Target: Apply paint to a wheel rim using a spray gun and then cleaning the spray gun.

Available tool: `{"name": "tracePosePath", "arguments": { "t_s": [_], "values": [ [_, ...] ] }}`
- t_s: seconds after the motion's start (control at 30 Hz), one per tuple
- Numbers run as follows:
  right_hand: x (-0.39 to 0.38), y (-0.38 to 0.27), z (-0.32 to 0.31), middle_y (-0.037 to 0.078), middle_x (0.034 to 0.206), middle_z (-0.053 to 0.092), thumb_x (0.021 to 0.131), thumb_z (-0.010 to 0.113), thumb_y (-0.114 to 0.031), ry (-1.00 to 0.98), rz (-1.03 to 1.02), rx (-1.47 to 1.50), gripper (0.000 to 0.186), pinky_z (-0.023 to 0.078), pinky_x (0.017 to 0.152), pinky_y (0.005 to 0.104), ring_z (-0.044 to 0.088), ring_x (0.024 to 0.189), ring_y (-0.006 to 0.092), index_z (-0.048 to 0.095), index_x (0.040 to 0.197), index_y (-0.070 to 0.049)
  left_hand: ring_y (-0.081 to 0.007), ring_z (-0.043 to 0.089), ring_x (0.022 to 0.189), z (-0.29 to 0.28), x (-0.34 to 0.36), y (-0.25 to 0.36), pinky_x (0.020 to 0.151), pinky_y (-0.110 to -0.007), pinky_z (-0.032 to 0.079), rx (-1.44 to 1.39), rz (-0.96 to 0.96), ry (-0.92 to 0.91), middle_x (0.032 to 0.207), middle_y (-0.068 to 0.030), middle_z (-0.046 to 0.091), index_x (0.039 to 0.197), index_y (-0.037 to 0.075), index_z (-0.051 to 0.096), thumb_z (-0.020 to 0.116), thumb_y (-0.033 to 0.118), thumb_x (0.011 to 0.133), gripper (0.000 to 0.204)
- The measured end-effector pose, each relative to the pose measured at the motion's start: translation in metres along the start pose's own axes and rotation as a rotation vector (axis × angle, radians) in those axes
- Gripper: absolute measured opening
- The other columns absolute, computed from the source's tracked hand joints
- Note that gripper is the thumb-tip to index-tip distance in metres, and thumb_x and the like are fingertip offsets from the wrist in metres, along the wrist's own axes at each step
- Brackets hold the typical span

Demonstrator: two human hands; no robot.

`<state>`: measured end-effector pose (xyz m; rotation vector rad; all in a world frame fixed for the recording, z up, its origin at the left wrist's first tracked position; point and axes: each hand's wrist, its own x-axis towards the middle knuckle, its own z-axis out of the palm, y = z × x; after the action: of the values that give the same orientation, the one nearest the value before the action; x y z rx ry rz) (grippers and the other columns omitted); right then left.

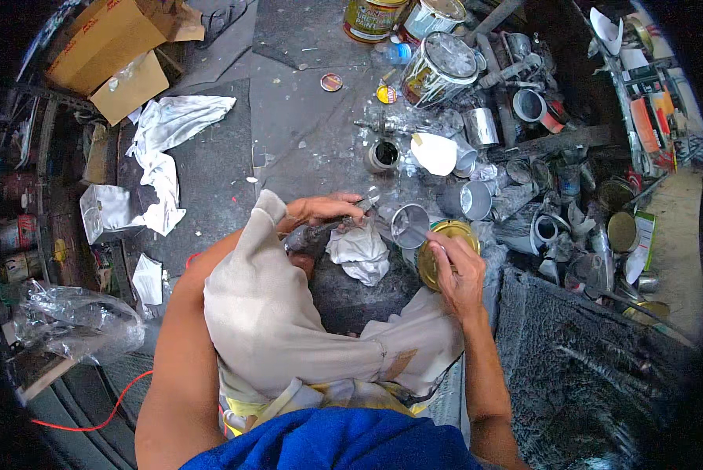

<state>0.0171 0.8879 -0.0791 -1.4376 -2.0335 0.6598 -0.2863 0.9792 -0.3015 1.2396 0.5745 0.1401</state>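
Observation:
My left hand (332, 210) is closed near my left knee, around a grey metal tool (372, 197) whose shiny end shows past the fingers; its full shape is hidden. Just below hangs or lies a crumpled white rag (361, 252). With fingers pinched at its rim, my right hand (459, 270) holds a small round grey cup (409, 227), its mouth turned up toward me. Under that hand sits a gold-rimmed tin (438, 276), partly covered by the fingers and the cup. A dark-filled open jar (383, 155) stands beyond both hands.
Paint cans (443, 66) stand far ahead. Many used cups and tins (474, 200) crowd the right side. A white cloth (163, 149), a cardboard box (105, 47) and a clear plastic bag (77, 321) lie on the left. A red cord (116, 403) curves at lower left.

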Motion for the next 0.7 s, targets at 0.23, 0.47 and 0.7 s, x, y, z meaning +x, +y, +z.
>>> {"name": "tracePosePath", "arguments": {
  "t_s": [0.23, 0.47, 0.7],
  "values": [
    [-0.005, -0.003, -0.004, 0.015, 0.091, 0.072, 0.096, 0.070, -0.002, -0.012, 0.049, 0.028, 0.016, 0.052, 0.073, 0.0356, 0.069, 0.080, 0.0254, 0.076, 0.111, 0.001, -0.0265, 0.031, 0.152, 0.010, 0.002, 0.025, 0.121, -0.038, 0.029, -0.103, -0.312, 0.136, 0.167, -0.0148, 0.035, 0.118, 0.016, 0.077, 0.064, 0.044, 0.097, 0.038],
    [-0.004, 0.001, 0.001, 0.014, 0.084, 0.066, 0.094, 0.073, -0.003, -0.002, -0.007, 0.052, 0.017, 0.051, 0.071, 0.0378, 0.065, 0.074, 0.0278, 0.076, 0.110, 0.001, -0.0224, 0.051, 0.134, 0.003, 0.018, -0.014, 0.103, -0.032, 0.045, -0.176, -0.167, 0.138, 0.167, -0.0143, 0.034, 0.111, 0.013, 0.078, 0.072, 0.043, 0.092, 0.035],
    [-0.004, -0.002, -0.001, 0.014, 0.083, 0.065, 0.093, 0.074, -0.003, -0.022, 0.046, 0.018, 0.018, 0.050, 0.071, 0.0372, 0.064, 0.076, 0.0276, 0.076, 0.111, -0.002, -0.0150, 0.057, 0.111, 0.004, 0.016, -0.011, 0.090, -0.029, 0.049, -0.235, -0.288, 0.180, 0.128, -0.0050, 0.057, 0.125, 0.008, 0.068, 0.071, 0.027, 0.090, 0.040]
  ]
}}
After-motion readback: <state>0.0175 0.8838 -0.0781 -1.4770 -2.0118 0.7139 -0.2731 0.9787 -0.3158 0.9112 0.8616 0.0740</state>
